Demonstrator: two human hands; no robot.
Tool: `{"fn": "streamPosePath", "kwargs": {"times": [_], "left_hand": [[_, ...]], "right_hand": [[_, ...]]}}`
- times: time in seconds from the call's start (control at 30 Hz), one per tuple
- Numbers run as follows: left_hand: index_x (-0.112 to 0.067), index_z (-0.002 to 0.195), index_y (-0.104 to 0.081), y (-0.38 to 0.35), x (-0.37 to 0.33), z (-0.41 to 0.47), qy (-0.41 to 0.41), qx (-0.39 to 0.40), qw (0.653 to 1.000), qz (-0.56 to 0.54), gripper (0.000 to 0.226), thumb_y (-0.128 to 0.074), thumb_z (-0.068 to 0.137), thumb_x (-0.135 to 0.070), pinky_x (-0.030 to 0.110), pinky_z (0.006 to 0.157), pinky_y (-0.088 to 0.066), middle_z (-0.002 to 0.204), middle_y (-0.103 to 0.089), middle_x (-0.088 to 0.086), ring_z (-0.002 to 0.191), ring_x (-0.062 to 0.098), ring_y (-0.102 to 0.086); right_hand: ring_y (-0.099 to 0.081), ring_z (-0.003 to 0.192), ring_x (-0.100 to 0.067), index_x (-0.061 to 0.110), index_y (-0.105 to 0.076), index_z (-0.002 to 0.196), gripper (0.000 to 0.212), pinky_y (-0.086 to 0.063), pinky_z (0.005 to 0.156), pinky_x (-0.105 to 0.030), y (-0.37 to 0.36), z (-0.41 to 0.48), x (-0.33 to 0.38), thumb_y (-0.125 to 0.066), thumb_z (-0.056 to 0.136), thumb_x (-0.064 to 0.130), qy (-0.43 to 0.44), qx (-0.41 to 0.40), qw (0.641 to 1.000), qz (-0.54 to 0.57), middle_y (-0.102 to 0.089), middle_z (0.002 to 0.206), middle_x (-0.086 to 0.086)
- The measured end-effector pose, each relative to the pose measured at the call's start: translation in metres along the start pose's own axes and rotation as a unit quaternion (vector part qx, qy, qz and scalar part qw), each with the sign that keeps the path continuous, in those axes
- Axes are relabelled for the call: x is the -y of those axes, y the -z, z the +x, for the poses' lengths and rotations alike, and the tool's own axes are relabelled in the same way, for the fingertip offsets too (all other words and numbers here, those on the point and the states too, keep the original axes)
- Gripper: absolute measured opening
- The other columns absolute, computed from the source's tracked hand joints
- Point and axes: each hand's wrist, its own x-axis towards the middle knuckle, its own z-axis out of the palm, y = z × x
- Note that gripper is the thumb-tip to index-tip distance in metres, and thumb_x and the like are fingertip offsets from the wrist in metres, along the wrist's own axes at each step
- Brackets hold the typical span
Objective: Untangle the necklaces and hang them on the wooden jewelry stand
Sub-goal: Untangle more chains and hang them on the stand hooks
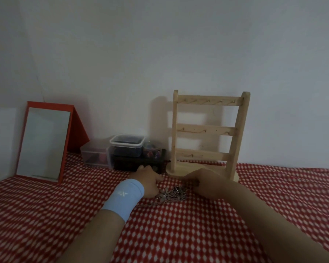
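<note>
Silver necklaces (172, 194) lie in one tangled heap on the red-and-white cloth (179, 234), between the two hands and just on the near side of the wooden jewelry stand (207, 133). The left hand (148, 182), with a pale blue wristband (124, 198), rests beside the heap, fingers relaxed. The right hand (203, 184) curls at the heap's right edge; whether it pinches a chain is unclear.
</note>
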Motion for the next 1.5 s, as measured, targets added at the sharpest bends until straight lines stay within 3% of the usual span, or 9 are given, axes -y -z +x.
{"fn": "streamPosePath", "kwargs": {"times": [0.13,0.33,0.63,0.8,1.0,1.13,1.23,1.33,1.5], "left_hand": [[-0.039,0.129,-0.061,-0.002,-0.009,-0.004,-0.028,-0.003,0.999,-0.032,0.042,-0.054,0.089,-0.028,0.039,0.118,-0.026,0.148,-0.033,0.003,0.142,0.024,-0.019],[-0.025,0.087,-0.079,0.001,-0.016,-0.012,-0.098,-0.048,0.993,-0.036,0.025,-0.069,0.081,-0.047,0.032,0.095,-0.05,0.09,-0.065,-0.014,0.096,0.006,-0.051],[-0.029,0.098,-0.064,0.005,-0.012,-0.015,-0.084,-0.014,0.994,-0.074,0.019,-0.069,0.085,-0.042,0.028,0.09,-0.05,0.109,-0.062,-0.009,0.101,0.009,-0.058],[-0.025,0.085,-0.07,0.017,-0.022,-0.013,-0.134,-0.132,0.947,-0.259,0.009,-0.077,0.08,-0.024,0.018,0.076,-0.05,0.083,-0.069,-0.013,0.076,-0.003,-0.063],[-0.026,0.095,-0.067,0.031,-0.047,-0.014,-0.157,-0.231,0.889,-0.364,0.016,-0.075,0.083,-0.022,0.011,0.067,-0.049,0.093,-0.069,-0.008,0.084,0.001,-0.063],[-0.029,0.096,-0.046,0.02,-0.043,-0.021,-0.063,-0.126,0.945,-0.296,0.03,-0.067,0.083,-0.046,0.026,0.076,-0.046,0.099,-0.057,-0.007,0.092,0.008,-0.057],[-0.03,0.099,-0.057,0.002,-0.031,-0.035,-0.049,0.011,0.989,-0.136,0.032,-0.07,0.078,-0.052,0.024,0.078,-0.047,0.095,-0.057,-0.013,0.091,0.006,-0.057],[-0.029,0.097,-0.07,-0.009,-0.024,-0.041,-0.08,0.008,0.989,-0.126,0.017,-0.075,0.081,-0.034,0.017,0.08,-0.046,0.089,-0.06,-0.019,0.088,0.002,-0.058],[-0.021,0.095,-0.074,-0.012,-0.015,-0.04,-0.093,-0.073,0.986,-0.115,0.009,-0.067,0.089,-0.02,0.022,0.093,-0.048,0.101,-0.067,-0.01,0.094,0.005,-0.059]], "right_hand": [[-0.055,0.124,-0.012,0.034,-0.054,0.146,0.061,-0.044,0.101,-0.024,0.013,0.002,0.01,-0.059,0.093,0.004,0.034,0.068,0.997,-0.027,-0.058,0.144,0.007],[-0.058,0.119,-0.012,0.029,-0.061,0.14,0.052,-0.047,0.102,-0.025,0.012,0.002,0.011,-0.064,0.093,0.009,0.038,0.057,0.997,-0.035,-0.064,0.135,0.007],[-0.046,0.126,-0.017,0.04,-0.067,0.128,0.04,-0.04,0.099,-0.031,0.014,0.001,0.013,-0.072,0.089,0.032,0.066,-0.034,0.986,-0.147,-0.055,0.133,0.005],[-0.061,0.106,-0.008,0.03,-0.066,0.124,0.029,-0.049,0.096,-0.029,0.014,0.0,0.02,-0.062,0.095,0.028,0.125,0.003,0.986,0.109,-0.069,0.12,0.007],[-0.072,0.078,-0.005,0.02,-0.069,0.108,0.022,-0.058,0.073,-0.026,0.021,-0.006,0.018,-0.049,0.107,0.029,0.123,-0.046,0.931,0.34,-0.076,0.086,0.008],[-0.061,0.061,-0.016,0.006,-0.065,0.101,0.021,-0.063,0.069,-0.038,0.022,-0.004,0.012,-0.049,0.107,0.019,0.06,-0.11,0.883,0.453,-0.061,0.072,-0.002],[-0.043,0.051,-0.014,0.005,-0.062,0.107,0.017,-0.052,0.054,-0.034,0.025,-0.002,0.01,-0.048,0.107,0.016,0.052,-0.106,0.835,0.538,-0.048,0.065,0.0],[-0.04,0.049,-0.008,0.009,-0.064,0.105,0.017,-0.035,0.047,-0.023,0.024,-0.002,0.015,-0.05,0.107,0.02,0.044,-0.135,0.856,0.497,-0.052,0.063,0.007],[-0.064,0.09,-0.008,0.029,-0.071,0.093,0.019,-0.051,0.081,-0.03,0.022,-0.012,0.02,-0.059,0.098,0.042,0.049,-0.112,0.978,0.167,-0.071,0.096,0.008]]}}
